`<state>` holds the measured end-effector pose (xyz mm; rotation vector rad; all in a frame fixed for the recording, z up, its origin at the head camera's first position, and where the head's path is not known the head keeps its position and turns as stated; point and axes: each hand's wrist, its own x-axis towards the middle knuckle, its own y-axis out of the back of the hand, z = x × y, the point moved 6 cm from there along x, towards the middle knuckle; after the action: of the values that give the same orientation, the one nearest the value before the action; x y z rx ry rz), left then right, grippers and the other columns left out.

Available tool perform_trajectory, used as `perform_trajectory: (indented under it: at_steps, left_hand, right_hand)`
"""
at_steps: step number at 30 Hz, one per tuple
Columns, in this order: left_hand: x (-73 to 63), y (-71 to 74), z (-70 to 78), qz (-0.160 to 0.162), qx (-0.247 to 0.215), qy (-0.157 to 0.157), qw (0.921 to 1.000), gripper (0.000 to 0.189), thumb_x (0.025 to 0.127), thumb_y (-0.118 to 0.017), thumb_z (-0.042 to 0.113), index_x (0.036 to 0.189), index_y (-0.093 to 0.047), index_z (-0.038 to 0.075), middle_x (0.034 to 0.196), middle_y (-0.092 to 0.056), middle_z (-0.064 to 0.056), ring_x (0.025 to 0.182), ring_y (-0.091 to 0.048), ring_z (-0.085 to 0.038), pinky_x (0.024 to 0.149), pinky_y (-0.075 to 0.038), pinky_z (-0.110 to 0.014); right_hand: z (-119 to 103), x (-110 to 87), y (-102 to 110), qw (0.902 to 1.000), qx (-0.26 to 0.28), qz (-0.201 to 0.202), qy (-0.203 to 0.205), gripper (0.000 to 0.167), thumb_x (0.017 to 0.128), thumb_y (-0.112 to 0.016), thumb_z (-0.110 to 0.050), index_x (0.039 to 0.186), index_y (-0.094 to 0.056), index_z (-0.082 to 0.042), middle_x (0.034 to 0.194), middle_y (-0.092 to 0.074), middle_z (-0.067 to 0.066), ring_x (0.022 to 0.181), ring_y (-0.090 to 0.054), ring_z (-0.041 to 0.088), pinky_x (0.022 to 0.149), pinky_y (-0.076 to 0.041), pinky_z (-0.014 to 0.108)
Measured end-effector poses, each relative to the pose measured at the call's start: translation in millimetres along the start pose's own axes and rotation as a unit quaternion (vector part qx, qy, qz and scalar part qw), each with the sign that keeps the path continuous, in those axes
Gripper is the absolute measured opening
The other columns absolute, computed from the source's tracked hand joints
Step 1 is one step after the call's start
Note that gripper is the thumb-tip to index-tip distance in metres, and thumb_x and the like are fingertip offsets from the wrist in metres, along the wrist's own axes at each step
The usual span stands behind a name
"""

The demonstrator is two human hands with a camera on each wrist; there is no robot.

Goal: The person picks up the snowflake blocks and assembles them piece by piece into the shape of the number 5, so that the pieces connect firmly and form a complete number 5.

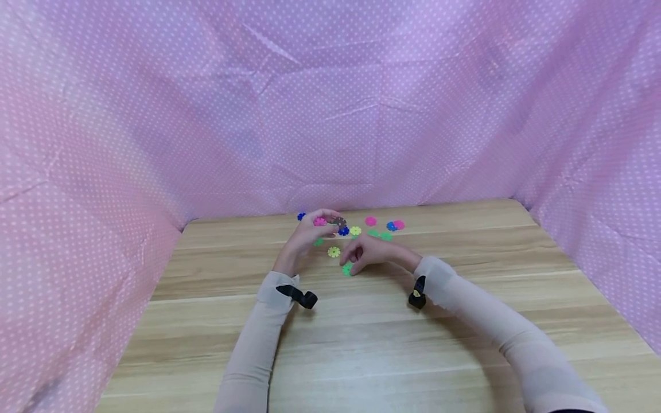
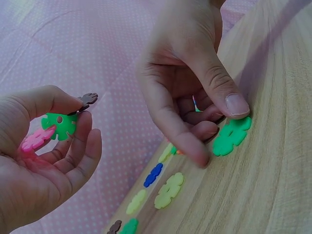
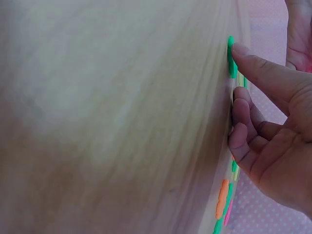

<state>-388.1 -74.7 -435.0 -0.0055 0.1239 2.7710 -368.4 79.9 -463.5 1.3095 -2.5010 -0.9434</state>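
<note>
My left hand (image 1: 306,234) is raised at the far side of the table and pinches joined snowflake discs. In the left wrist view these are a pink disc (image 2: 36,140), a green disc (image 2: 62,127) and a brown disc (image 2: 88,100) slotted together. Close to the tabletop, my right hand (image 1: 370,251) has its thumb tip on a loose green disc (image 2: 232,136). Its index finger points down beside that disc, with a gap to the thumb, and the other fingers are bent. The right wrist view shows the thumb (image 3: 263,70) at the disc's face.
Several loose discs lie beyond the hands, among them a yellow disc (image 1: 334,252), a dark blue disc (image 2: 153,175), an orange disc (image 3: 222,199) and a pink disc (image 1: 370,221). The wooden table (image 1: 361,344) ends at a pink dotted cloth (image 1: 330,143) hung around it.
</note>
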Motion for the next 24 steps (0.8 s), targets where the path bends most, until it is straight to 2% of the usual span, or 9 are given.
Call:
perform_trajectory:
  at_steps: [4,11,18,21,24]
  left_hand:
    - [-0.6,-0.1,-0.2,0.001,0.004,-0.001,1.0000,0.033,0.096,-0.067,0.007,0.128,-0.063,0.005,0.131,-0.059,-0.012,0.116,-0.065,-0.029,0.106,-0.053,-0.051]
    - [0.7,-0.5,-1.7,0.000,0.005,-0.003,1.0000,0.033,0.096,-0.067,0.006,0.128,-0.062,0.004,0.130,-0.060,-0.012,0.113,-0.066,-0.026,0.104,-0.055,-0.048]
    - [1.2,0.3,-4.3,-0.001,0.005,-0.001,1.0000,0.032,0.096,-0.067,0.007,0.127,-0.063,0.005,0.131,-0.061,-0.014,0.122,-0.063,-0.036,0.103,-0.056,-0.045]
    - [1.0,0.7,-4.0,-0.001,0.007,-0.003,1.0000,0.033,0.095,-0.066,0.006,0.128,-0.063,0.005,0.133,-0.061,-0.013,0.120,-0.065,-0.033,0.101,-0.057,-0.042]
    - [0.7,1.3,-3.1,0.002,0.007,-0.004,1.0000,0.033,0.095,-0.066,0.005,0.128,-0.063,0.004,0.132,-0.060,-0.012,0.113,-0.067,-0.025,0.101,-0.057,-0.043]
  right_hand:
    - [1.5,0.1,0.3,0.9999,-0.006,0.008,-0.001,0.025,0.081,-0.084,-0.006,0.105,-0.078,-0.005,0.090,-0.069,0.008,0.078,-0.055,0.009,0.070,-0.047,0.018]
    - [1.4,-2.7,1.1,0.9999,-0.001,0.010,0.002,0.023,0.079,-0.085,-0.002,0.100,-0.076,-0.002,0.086,-0.064,0.007,0.074,-0.052,0.009,0.065,-0.046,0.017]
    - [1.4,-5.7,1.8,0.9999,0.012,0.009,-0.002,0.025,0.078,-0.084,0.001,0.099,-0.070,0.000,0.090,-0.067,0.007,0.079,-0.057,0.010,0.071,-0.051,0.020]
    - [3.3,-7.7,2.7,0.9995,0.029,0.009,-0.013,0.024,0.080,-0.081,0.003,0.100,-0.069,0.000,0.093,-0.068,0.006,0.082,-0.060,0.011,0.075,-0.054,0.022]
    - [5.0,-9.6,4.8,0.9987,0.047,0.012,-0.018,0.021,0.082,-0.079,0.004,0.100,-0.069,0.000,0.093,-0.069,0.008,0.084,-0.063,0.013,0.077,-0.056,0.024]
